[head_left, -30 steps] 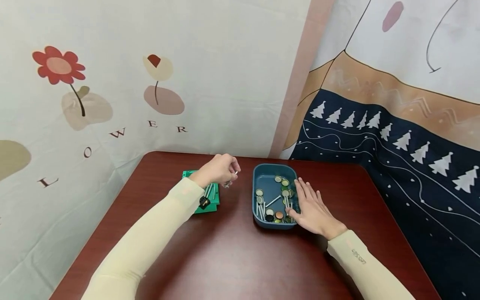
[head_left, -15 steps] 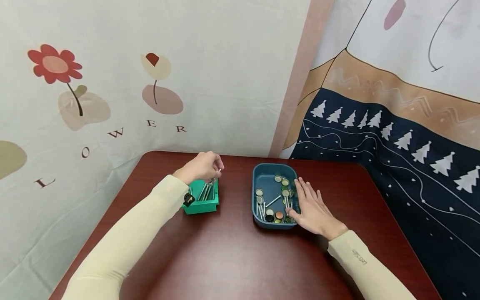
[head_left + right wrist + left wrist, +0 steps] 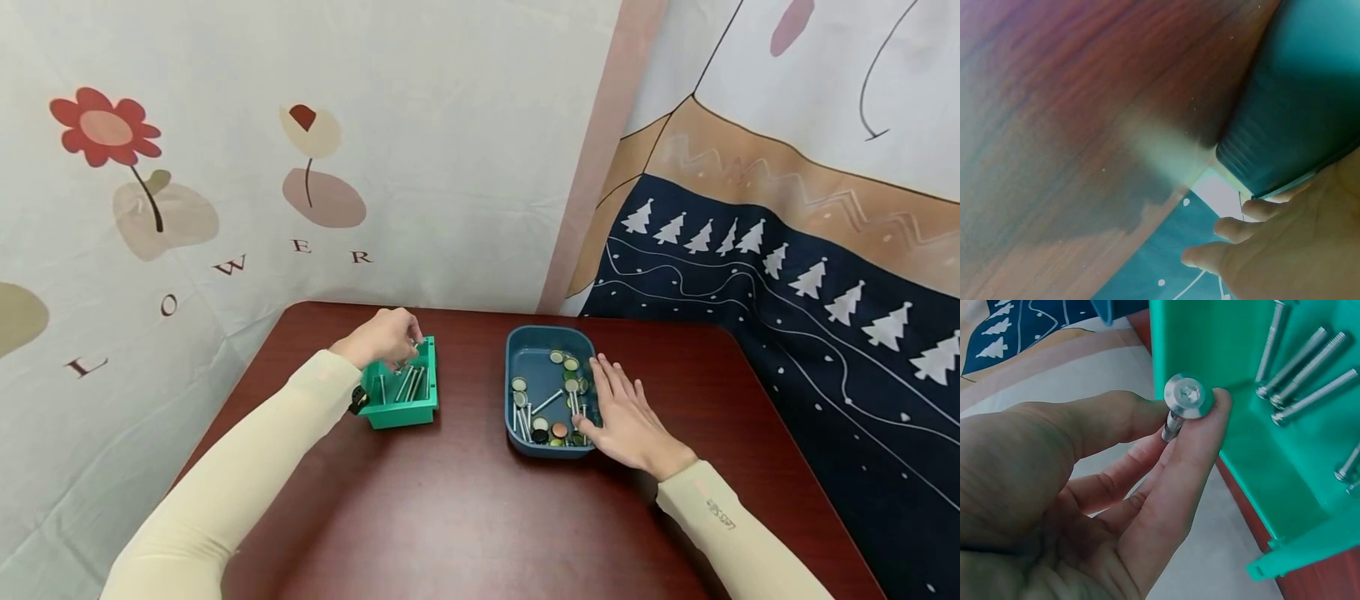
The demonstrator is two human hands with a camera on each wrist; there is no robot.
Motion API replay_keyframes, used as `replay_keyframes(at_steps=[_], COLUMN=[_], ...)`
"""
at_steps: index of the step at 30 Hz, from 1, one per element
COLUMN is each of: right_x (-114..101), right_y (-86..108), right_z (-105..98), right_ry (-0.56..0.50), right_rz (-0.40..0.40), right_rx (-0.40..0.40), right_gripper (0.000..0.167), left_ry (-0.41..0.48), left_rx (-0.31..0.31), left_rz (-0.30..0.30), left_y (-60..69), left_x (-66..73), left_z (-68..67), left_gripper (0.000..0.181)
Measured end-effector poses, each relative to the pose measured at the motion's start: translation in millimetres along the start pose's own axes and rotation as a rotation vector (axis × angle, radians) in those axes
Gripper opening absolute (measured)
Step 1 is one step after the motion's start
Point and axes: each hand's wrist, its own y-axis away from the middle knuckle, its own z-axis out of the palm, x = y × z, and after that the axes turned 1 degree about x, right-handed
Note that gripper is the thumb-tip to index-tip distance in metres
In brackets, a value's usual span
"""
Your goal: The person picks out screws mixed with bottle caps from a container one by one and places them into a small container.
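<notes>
My left hand (image 3: 384, 337) is above the back left of a green tray (image 3: 405, 414), where several long silver screws lie. In the left wrist view the thumb and fingers of the hand (image 3: 1129, 481) pinch a screw (image 3: 1186, 396) with its round socket head showing, beside the tray's wall (image 3: 1179, 337). My right hand (image 3: 628, 421) rests with straight fingers on the right rim of a blue-grey bin (image 3: 536, 333). Inside the bin are several screws and several round caps (image 3: 557, 357). The right wrist view shows the hand (image 3: 1297, 244) against the bin's outer side (image 3: 1297, 94).
Both containers stand apart on a dark red wooden table (image 3: 480, 517). Behind the table hangs a pale cloth (image 3: 450, 167) with printed flowers, and a dark blue printed cloth (image 3: 787, 350) hangs at the right.
My left hand has moved left, from the gap between the containers to above the green tray, still pinching metal. More of the tray and its screws shows. My right hand has stayed put.
</notes>
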Motion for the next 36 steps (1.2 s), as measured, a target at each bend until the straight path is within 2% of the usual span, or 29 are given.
replay_keyframes(at_steps=[5, 18, 24, 31, 36], right_x=[-0.8, -1.4, -1.2, -0.2, 0.1], right_y=[0.6, 1.0, -1.8, -0.1, 0.1], right_z=[-0.7, 1.6, 0.1, 2.8, 3.8], right_ry=[-0.003, -0.018, -0.01, -0.007, -0.012], right_rz=[0.0, 0.011, 0.01, 0.01, 0.009], right_rx=[-0.002, -0.006, 0.0, 0.003, 0.01], right_gripper=[0.103, 0.103, 0.105, 0.104, 0.104], left_ry=[-0.011, -0.025, -0.05, -0.08, -0.168], left_rx=[-0.026, -0.071, -0.044, -0.007, 0.095], left_rz=[-0.029, -0.05, -0.035, -0.016, 0.027], left_y=[-3.7, -6.7, -6.6, -1.7, 0.4], left_x=[-3.8, -18.1, -20.2, -12.2, -3.2], left_z=[1.9, 9.6, 9.9, 7.6, 4.6], left_gripper=[0.02, 0.023, 0.027, 0.031, 0.025])
